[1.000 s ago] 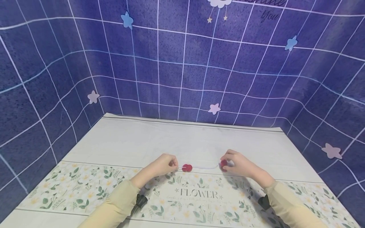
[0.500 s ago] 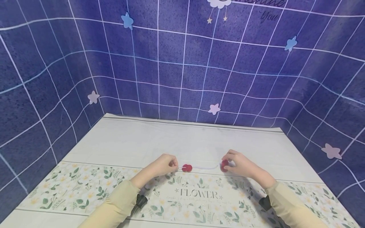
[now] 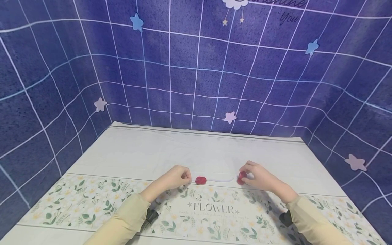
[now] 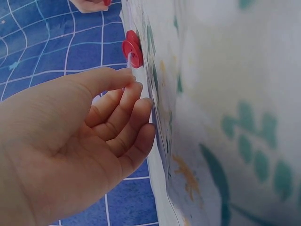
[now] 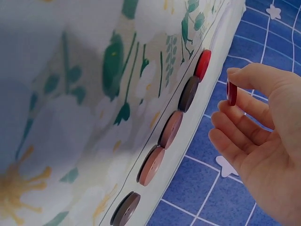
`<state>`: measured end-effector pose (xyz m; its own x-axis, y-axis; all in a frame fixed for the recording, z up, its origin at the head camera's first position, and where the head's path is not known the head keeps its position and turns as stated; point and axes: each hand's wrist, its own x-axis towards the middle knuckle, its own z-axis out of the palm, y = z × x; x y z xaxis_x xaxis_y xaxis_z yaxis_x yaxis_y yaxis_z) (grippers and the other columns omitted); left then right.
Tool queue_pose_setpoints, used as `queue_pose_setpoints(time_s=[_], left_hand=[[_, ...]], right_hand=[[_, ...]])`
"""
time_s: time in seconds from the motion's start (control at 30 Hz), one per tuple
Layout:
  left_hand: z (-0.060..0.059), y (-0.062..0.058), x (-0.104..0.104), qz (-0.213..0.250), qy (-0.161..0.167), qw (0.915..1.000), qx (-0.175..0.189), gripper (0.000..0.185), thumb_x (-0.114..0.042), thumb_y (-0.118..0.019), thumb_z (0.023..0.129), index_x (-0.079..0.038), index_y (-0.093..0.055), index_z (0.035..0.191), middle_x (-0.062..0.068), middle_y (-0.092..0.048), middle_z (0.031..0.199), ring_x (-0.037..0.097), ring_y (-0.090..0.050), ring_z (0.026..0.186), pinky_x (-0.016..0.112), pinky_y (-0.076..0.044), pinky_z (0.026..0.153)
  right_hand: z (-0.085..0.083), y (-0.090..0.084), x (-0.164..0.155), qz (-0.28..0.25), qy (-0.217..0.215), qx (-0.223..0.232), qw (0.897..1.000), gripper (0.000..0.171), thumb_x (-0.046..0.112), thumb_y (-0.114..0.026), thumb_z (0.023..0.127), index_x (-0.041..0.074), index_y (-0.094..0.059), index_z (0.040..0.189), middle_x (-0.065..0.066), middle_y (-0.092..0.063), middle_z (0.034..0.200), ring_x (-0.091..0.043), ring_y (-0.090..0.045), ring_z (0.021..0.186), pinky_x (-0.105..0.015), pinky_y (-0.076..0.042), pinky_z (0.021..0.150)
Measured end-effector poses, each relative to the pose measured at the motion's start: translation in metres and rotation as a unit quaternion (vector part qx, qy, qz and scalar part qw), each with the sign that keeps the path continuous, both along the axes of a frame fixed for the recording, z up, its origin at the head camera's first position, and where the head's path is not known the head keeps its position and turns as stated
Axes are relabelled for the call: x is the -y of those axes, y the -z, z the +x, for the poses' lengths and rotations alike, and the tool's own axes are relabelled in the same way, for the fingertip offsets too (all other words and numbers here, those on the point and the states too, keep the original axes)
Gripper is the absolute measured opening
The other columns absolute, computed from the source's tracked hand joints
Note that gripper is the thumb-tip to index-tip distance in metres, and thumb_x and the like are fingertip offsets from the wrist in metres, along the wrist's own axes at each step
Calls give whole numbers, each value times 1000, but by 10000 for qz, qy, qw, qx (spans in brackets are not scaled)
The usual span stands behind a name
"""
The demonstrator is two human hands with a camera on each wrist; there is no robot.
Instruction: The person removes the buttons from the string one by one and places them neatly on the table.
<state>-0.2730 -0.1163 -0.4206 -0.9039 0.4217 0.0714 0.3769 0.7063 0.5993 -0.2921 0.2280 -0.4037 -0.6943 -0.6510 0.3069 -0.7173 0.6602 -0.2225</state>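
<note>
My left hand (image 3: pixel 176 177) pinches one end of a thin white cord (image 3: pixel 219 180) between thumb and index finger. Two overlapping red buttons (image 3: pixel 200 180) lie by those fingertips; in the left wrist view the cord passes into a hole of the nearer button (image 4: pixel 134 57). From there the cord runs right along the table, its far end loose. My right hand (image 3: pixel 258 176) pinches another red button (image 5: pixel 231 92), held on edge between thumb and index finger. Below it, one more red button (image 5: pixel 203 66) lies on the table.
Beside the right hand, a row of buttons continues with a dark brown button (image 5: pixel 188 94), pinkish-brown buttons (image 5: pixel 170 130) and another brown one (image 5: pixel 126 209); the head view hides these. A floral cloth (image 3: pixel 101 200) covers the table. Blue gridded curtains (image 3: pixel 183 78) enclose it.
My right hand has drawn slightly right with its button, away from the cord's loose end, and more of the red button beneath shows. The left hand stays where it was.
</note>
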Motion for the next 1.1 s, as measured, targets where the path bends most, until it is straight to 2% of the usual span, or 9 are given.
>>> queue_pose_setpoints(time_s=[0.23,0.7,1.1], left_hand=[[0,0,-1,-10,-17,10000,29,6,-13,-65,84,-12,-62,79,-6,-56,68,8,-52,66,26,-46,67],[0,0,-2,-15,-82,9999,130,6,-13,-66,84,-13,-62,79,-6,-57,69,9,-52,67,27,-46,68],[0,1,-2,-8,-52,10000,49,6,-13,-66,84,-13,-62,79,-6,-56,69,9,-52,67,27,-46,68]], right_hand=[[-1,1,-3,-51,-35,-125,9999,24,7,-69,76,1,-65,99,-2,-61,91,-19,-63,86,-36,-53,80],[1,1,-8,-3,13,-30,10000,25,8,-69,78,0,-65,101,-3,-62,94,-20,-63,87,-35,-53,80],[2,2,-13,-139,-38,-106,9998,23,6,-69,76,1,-65,98,-3,-62,92,-20,-63,86,-36,-53,80]])
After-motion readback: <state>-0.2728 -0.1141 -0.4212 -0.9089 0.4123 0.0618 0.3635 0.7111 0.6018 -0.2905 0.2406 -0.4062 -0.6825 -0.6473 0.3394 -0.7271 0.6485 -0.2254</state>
